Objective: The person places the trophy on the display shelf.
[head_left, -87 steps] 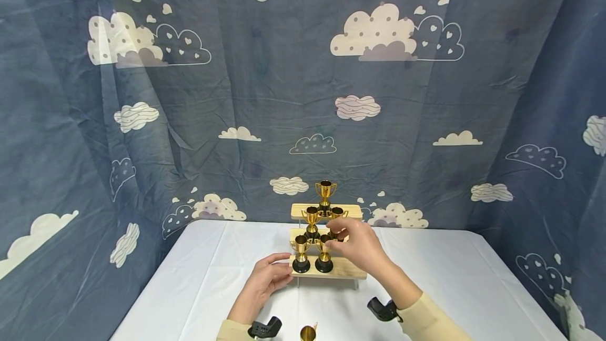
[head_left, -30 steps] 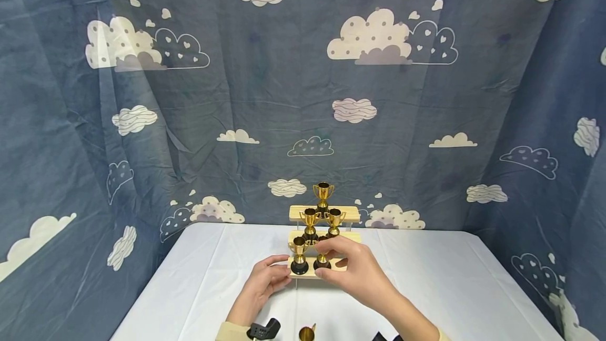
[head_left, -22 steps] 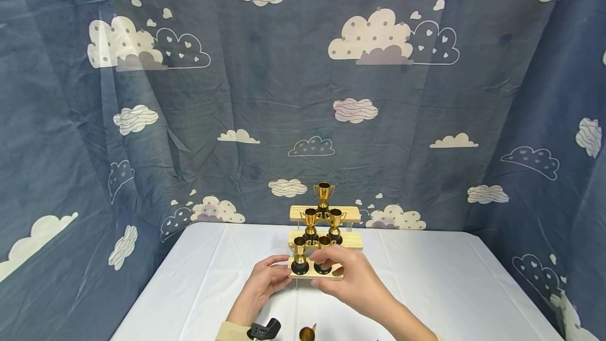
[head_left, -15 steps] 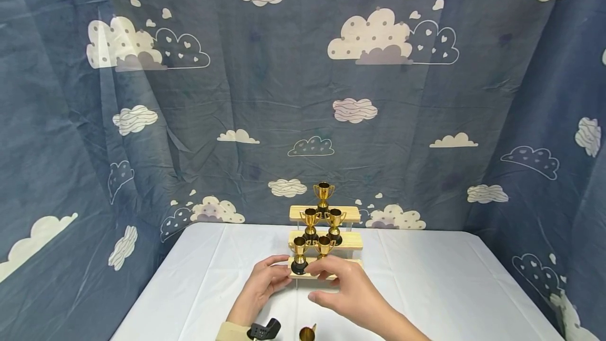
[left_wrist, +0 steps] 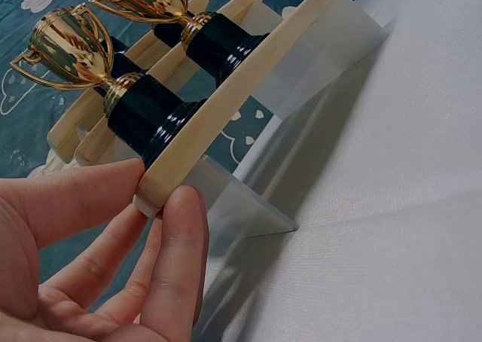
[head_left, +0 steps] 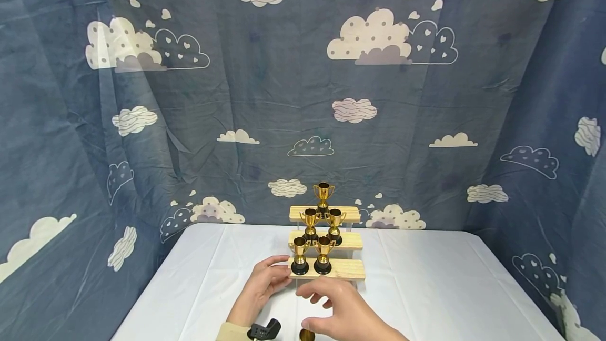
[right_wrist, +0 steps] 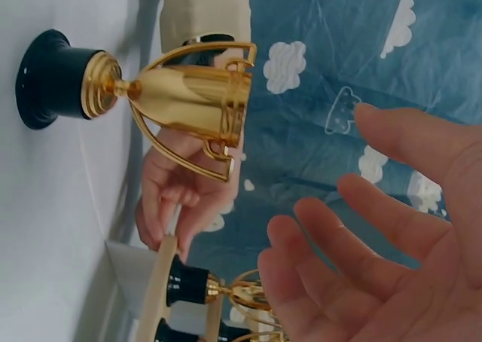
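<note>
My left hand (head_left: 262, 284) pinches the left end of the lowest wooden shelf (left_wrist: 242, 93) between thumb and fingers. On that shelf two small gold trophy cups with black bases stand side by side, a left cup (head_left: 300, 256) and a right cup (head_left: 323, 256). My right hand (head_left: 343, 307) hovers in front of the stand, fingers apart and loosely bent, holding nothing. Another gold trophy cup (right_wrist: 184, 101) stands upright on the table, just beyond its fingertips in the right wrist view; in the head view the bottom edge cuts it off.
The stand's middle shelf (head_left: 352, 241) bears two more trophy cups, and its top shelf (head_left: 347, 213) bears one. Clear supports (left_wrist: 248, 191) hold up the shelves. A white cloth (head_left: 426, 283) covers the table, and a blue cloud-print curtain (head_left: 265, 88) hangs behind and at both sides.
My right hand has let go of the right trophy cup on the lowest shelf and moved down towards the cup at the front. My left hand stays at the shelf's end.
</note>
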Demonstrator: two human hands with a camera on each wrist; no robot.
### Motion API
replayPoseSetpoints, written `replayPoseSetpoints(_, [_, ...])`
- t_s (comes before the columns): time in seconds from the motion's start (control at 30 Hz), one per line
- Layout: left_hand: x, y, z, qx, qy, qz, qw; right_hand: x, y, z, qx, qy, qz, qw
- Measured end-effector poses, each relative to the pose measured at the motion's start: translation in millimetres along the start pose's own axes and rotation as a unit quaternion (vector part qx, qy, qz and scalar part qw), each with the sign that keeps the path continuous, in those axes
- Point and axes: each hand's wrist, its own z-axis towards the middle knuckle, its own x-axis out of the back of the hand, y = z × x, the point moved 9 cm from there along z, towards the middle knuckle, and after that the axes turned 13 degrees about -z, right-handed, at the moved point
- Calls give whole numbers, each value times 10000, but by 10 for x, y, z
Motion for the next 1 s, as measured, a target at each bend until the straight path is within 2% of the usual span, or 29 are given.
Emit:
replayPoseSetpoints(0.2, [8,-3,-3,8,25,11,10000,-122,46,-20,-186,-469,335,9982])
replayPoseSetpoints(0.3, [8,-6,-1,-1,5,11,10000,-170,51,-32,-132,-593,362,9975])
replayPoseSetpoints(0.43, [4,-6,7,-18,-19,23,10000,-216,38,-32,46,-645,328,9974])
replayPoseSetpoints(0.83, [-16,-4,4,-15,-94,-6,10000,-328,69,-12,24,-894,528,9946])
replayPoseSetpoints(1.0, [-13,-3,3,-15,-65,-1,10000,-355,58,-29,195,-846,464,9951])
